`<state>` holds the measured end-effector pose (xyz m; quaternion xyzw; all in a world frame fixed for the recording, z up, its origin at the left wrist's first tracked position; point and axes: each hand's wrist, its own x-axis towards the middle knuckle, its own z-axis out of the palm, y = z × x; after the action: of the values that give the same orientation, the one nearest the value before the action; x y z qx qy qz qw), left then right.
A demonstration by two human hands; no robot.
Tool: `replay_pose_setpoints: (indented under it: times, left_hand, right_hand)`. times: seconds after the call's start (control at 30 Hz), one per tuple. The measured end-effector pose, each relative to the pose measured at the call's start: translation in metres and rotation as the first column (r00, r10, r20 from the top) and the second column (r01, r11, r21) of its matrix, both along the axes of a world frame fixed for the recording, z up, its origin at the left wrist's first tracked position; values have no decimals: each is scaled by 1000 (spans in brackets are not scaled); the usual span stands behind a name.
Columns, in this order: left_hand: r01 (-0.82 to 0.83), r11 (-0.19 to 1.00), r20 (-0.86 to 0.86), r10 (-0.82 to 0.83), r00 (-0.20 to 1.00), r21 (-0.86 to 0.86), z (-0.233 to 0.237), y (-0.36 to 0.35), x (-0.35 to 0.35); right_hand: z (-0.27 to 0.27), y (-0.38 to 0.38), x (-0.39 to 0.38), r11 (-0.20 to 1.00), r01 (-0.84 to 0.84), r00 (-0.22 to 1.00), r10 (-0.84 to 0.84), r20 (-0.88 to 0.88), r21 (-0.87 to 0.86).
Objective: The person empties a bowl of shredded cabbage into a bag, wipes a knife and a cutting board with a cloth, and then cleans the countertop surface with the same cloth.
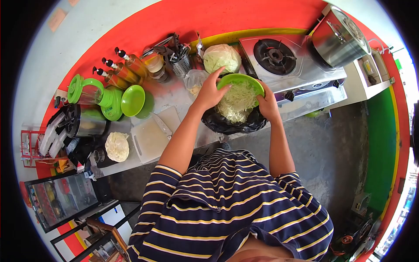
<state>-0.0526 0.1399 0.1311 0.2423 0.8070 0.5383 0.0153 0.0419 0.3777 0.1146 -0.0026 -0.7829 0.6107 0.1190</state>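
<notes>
My left hand (pixel 212 89) and my right hand (pixel 267 102) grip opposite sides of a green bowl (pixel 240 77). The bowl is tilted, and pale shredded cabbage (pixel 235 102) lies from inside it down over its lower edge. Directly below is a container lined with a black plastic bag (pixel 231 126), with the shreds reaching into its opening. A whole cabbage (pixel 221 58) sits just behind the bowl. Beside my left hand stands a clear plastic bag (pixel 195 82) with something pale in it.
A cutting board (pixel 150 142) with a knife (pixel 162 125), a peeled cabbage (pixel 117 147), a second green bowl (pixel 133 100) and a green blender (pixel 111 102) are on the left counter. Pump bottles (pixel 131 63) stand behind. At right are a gas stove (pixel 283 56) and a steel pot (pixel 340 37).
</notes>
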Motion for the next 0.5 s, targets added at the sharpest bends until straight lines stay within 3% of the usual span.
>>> replay_pose_setpoints:
  times: [0.1,0.17,0.3,0.4,0.5]
  left_hand:
    - [106,994,66,-106,992,8,-6,3,-13]
    - [129,981,209,-97,973,-148,5,-1,-14]
    - [18,991,182,7,983,-134,-6,-1,-1]
    - [-54,989,121,71,990,-136,-15,-5,8]
    - [-105,992,60,109,992,-76,-24,-8,16]
  right_hand:
    - [9,-3,-5,999,-21,1000,21,4,31]
    - [3,-2,-6,988,71,985,-92,147,138]
    - [0,-23,5,964,264,964,-264,-11,-33]
    - [0,-28,19,916,177,981,-135,-138,361]
    - [-3,-43,28,886,36,997,-2,-74,463]
